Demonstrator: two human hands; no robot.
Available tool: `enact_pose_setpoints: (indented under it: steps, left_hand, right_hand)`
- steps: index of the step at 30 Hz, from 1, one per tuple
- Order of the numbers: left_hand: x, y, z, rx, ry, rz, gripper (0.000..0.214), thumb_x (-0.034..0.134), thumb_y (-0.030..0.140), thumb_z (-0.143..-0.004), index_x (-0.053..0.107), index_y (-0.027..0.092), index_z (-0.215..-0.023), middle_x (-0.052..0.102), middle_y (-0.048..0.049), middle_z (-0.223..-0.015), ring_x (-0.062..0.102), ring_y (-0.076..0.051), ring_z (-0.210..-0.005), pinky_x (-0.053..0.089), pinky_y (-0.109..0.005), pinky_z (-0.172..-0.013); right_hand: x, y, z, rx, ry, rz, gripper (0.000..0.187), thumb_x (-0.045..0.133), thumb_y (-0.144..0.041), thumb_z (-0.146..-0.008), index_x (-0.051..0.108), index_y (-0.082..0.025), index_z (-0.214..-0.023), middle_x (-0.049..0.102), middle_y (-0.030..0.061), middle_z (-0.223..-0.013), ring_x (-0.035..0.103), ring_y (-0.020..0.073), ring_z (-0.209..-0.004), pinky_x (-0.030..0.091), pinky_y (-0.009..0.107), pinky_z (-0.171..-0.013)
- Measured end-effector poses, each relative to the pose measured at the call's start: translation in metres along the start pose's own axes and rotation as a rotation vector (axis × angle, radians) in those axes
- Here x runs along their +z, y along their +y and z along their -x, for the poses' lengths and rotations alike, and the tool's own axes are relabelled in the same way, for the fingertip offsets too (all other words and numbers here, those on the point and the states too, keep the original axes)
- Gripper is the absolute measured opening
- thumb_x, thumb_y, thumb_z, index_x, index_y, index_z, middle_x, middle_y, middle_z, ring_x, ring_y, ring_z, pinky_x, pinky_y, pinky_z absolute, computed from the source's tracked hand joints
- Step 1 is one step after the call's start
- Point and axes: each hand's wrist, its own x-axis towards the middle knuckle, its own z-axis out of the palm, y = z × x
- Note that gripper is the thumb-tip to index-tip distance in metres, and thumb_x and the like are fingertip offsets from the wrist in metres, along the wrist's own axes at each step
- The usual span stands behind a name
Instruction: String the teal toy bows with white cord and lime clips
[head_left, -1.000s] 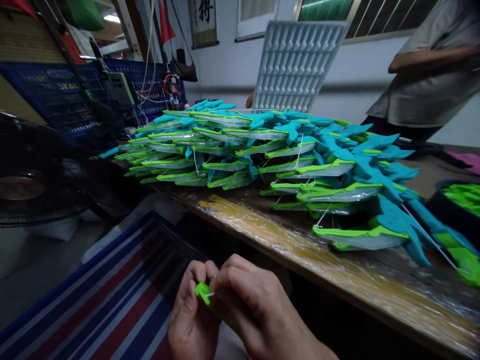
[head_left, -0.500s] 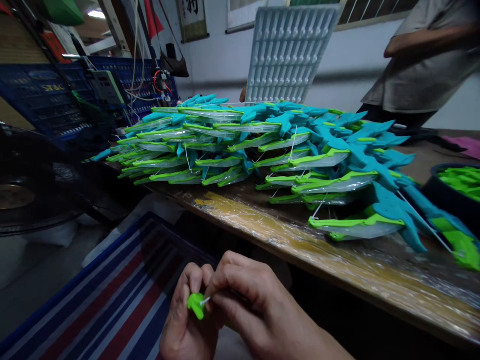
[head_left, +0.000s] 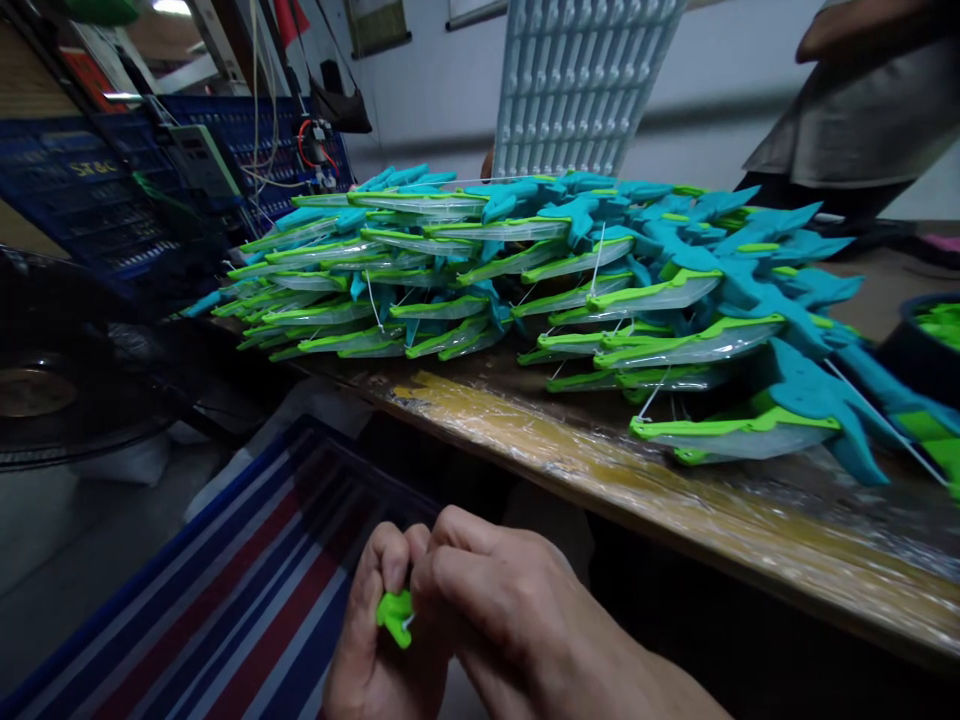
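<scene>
Low in the head view, my left hand (head_left: pixel 375 655) is closed around a small bright green plastic piece (head_left: pixel 393 612), whose end sticks out between thumb and fingers. A short bit of white string (head_left: pixel 408 622) shows at that end and runs toward my right hand (head_left: pixel 517 600). The right fingers are pinched together, pressed close against the left ones, apparently on the string; their tips are hidden. Beyond my hands, a stacked pile of teal plastic parts (head_left: pixel 757 290) with green-edged, clear-bladed pieces (head_left: pixel 742 435) lies on the table, with white strings stretched between some of them.
The worn, tape-covered table edge (head_left: pixel 540 440) runs diagonally in front of me. A striped cloth-lined bin (head_left: pixel 247 580) is at lower left, beside a dark fan (head_left: pixel 45 380). A moulded tray (head_left: pixel 581 90) stands behind the pile. A person (head_left: pixel 862 130) stands at right, near a dark tub (head_left: pixel 922 335).
My right hand has closed in toward the left, and less of the string shows between them. The green piece has turned slightly. The camera view has tilted down a little.
</scene>
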Motion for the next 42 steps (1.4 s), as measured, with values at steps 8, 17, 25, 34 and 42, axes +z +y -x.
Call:
enact_pose_setpoints:
  steps: [8,17,25,34,42]
  left_hand:
    - [-0.004,-0.002,-0.002,0.009,-0.025,0.02,0.023,0.062,0.033,-0.087,0.051,0.019,-0.073,0.046,0.0011,-0.068,0.044,-0.014,-0.063,0.043,-0.027,-0.061]
    - [-0.01,-0.002,-0.003,0.027,-0.026,-0.011,0.022,0.065,0.034,-0.086,0.053,0.02,-0.074,0.046,0.0007,-0.069,0.043,-0.014,-0.064,0.043,-0.026,-0.063]
    - [-0.015,0.003,-0.002,0.003,-0.115,-0.047,0.024,0.065,0.036,-0.088,0.054,0.019,-0.074,0.048,0.0002,-0.069,0.045,-0.014,-0.065,0.043,-0.027,-0.064]
    - [-0.007,0.004,0.003,-0.005,-0.02,-0.027,0.028,0.072,0.036,-0.082,0.052,0.019,-0.071,0.048,0.0018,-0.066,0.047,-0.012,-0.062,0.043,-0.028,-0.062]
    - [-0.013,0.002,-0.002,0.029,-0.043,-0.063,0.027,0.068,0.037,-0.084,0.052,0.019,-0.071,0.046,0.0012,-0.066,0.044,-0.014,-0.063,0.043,-0.028,-0.063]
  right_hand:
    - [0.002,0.0,-0.004,-0.005,-0.035,-0.076,0.02,0.055,-0.005,-0.076,0.042,-0.02,-0.073,0.048,-0.0005,-0.074,0.04,0.0112,-0.061,0.032,0.025,-0.053]
    - [0.005,-0.005,-0.004,0.003,0.015,0.009,0.02,0.048,-0.012,-0.093,0.047,-0.018,-0.075,0.046,-0.0007,-0.074,0.039,0.0102,-0.061,0.029,0.024,-0.052]
    - [0.0,-0.006,-0.004,0.025,-0.036,-0.106,0.017,0.052,-0.008,-0.091,0.053,-0.017,-0.077,0.049,-0.0007,-0.078,0.045,0.0101,-0.067,0.034,0.022,-0.056]
    - [-0.01,-0.013,-0.001,0.08,-0.121,-0.11,0.015,0.06,-0.004,-0.091,0.063,-0.017,-0.084,0.054,-0.0009,-0.083,0.053,0.0102,-0.073,0.043,0.021,-0.063]
    - [0.002,-0.008,-0.007,0.046,-0.058,-0.066,0.021,0.052,-0.007,-0.088,0.052,-0.018,-0.071,0.052,0.0019,-0.074,0.046,0.0127,-0.063,0.036,0.028,-0.053]
